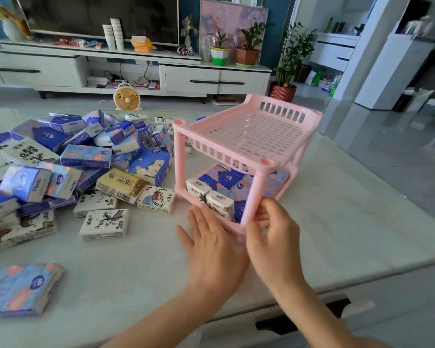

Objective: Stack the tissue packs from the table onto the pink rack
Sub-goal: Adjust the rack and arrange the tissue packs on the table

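Keep the pink rack [219,153] steady — right hand [274,237] pinching its leg, left hand [211,242] flat — and nudge the packs [217,200] in.

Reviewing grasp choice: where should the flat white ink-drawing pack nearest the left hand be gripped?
Likely best: grip the white pack from above, across its left and right edges: it lies flat, nothing on it, with bare table on both those sides.

A small orange fan [126,97] stands on the floor before the white TV cabinet [60,69]; potted plants [246,46] and stacked paper cups [114,33] sit on top of it.
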`<state>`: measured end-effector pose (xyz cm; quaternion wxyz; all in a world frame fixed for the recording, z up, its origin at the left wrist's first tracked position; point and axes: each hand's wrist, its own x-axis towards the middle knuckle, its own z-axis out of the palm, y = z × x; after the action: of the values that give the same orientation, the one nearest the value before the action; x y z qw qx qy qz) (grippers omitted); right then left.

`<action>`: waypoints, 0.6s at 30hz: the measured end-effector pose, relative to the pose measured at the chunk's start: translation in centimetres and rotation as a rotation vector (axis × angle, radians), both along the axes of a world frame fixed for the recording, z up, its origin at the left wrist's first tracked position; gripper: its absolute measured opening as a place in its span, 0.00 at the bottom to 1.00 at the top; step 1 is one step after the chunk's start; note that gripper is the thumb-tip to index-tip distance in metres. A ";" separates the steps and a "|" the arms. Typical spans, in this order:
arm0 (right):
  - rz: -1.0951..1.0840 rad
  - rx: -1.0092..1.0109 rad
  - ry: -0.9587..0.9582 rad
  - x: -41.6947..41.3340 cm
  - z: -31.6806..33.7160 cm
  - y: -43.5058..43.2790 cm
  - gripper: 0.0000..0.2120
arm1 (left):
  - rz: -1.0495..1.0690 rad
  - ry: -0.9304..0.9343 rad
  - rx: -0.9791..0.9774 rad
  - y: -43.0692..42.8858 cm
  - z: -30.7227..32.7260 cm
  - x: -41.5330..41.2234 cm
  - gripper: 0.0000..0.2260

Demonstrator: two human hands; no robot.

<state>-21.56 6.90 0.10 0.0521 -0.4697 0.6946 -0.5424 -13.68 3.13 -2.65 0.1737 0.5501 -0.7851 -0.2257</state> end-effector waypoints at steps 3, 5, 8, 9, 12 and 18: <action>0.095 -0.022 0.022 2.0 -0.3 -0.3 0.12 | -0.009 0.101 0.055 -0.8 -0.1 0.1 0.37; 0.149 -0.020 0.022 2.9 -0.4 -0.7 0.15 | -0.031 0.182 0.015 -2.1 -0.7 0.8 0.36; 0.197 -0.016 0.010 3.3 -0.4 -1.5 0.18 | -0.161 0.161 -0.052 -4.8 -1.8 1.9 0.36; 0.220 -0.008 -0.001 3.3 -0.3 -1.9 0.20 | -0.187 0.157 -0.031 -5.6 -1.8 2.1 0.36; 0.313 0.047 -0.047 3.6 -0.5 -2.8 0.27 | -0.201 0.263 0.030 -6.5 -0.2 2.9 0.31; 0.394 0.118 -0.070 4.5 -0.5 -4.5 0.33 | -0.189 0.394 0.066 -7.2 0.9 4.7 0.24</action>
<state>-17.05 2.35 -0.36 0.2088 -0.5734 0.6176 -0.4962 -9.02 -4.05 -1.76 0.2835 0.4248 -0.7762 -0.3697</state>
